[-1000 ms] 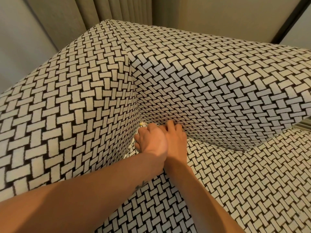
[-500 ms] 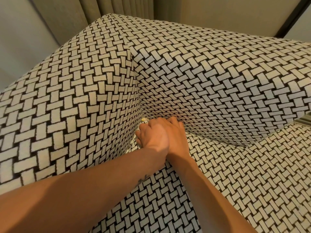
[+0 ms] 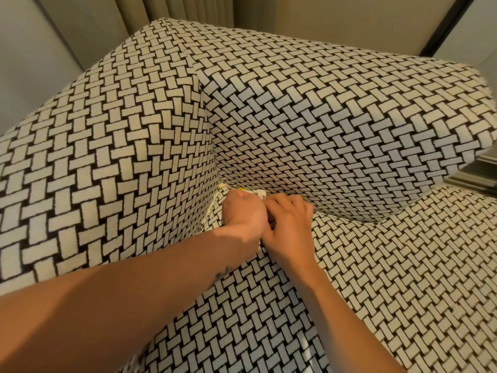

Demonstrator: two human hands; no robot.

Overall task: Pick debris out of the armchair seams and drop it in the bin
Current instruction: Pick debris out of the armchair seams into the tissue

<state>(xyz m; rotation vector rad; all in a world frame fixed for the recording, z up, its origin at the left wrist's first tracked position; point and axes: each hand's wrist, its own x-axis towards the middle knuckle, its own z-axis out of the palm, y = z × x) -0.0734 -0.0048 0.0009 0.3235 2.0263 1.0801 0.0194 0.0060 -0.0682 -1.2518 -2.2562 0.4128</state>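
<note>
- Wall (image 3: 24,65) and pleated curtain (image 3: 172,12): behind the armchair, upper left.
- Armchair arm (image 3: 107,157): cream-and-black basket-weave fabric. Its inner face drops to the seat at the rear left corner.
- Debris (image 3: 254,192): pale scraps with yellow flecks, lodged in the seams at that corner. One run lies with its long axis along the seam between backrest and seat, pointing from the corner toward the right. A second run (image 3: 210,211) follows the seam between arm and seat, pointing from the corner toward the viewer.
- Left hand (image 3: 243,215): fingers curled under, knuckles toward the corner, thumb uppermost and just beside the scraps. Whether the fingers clasp any debris cannot be told.
- Right hand (image 3: 289,224): touching the left hand side by side, back of hand upward, fingers bent with the tips at the seam under the backrest. What the tips hold, if anything, is hidden.
- Backrest (image 3: 336,125): same weave, overhanging the seam above both hands.
- Seat cushion (image 3: 390,278): same weave, beneath both forearms, filling the lower right.
</note>
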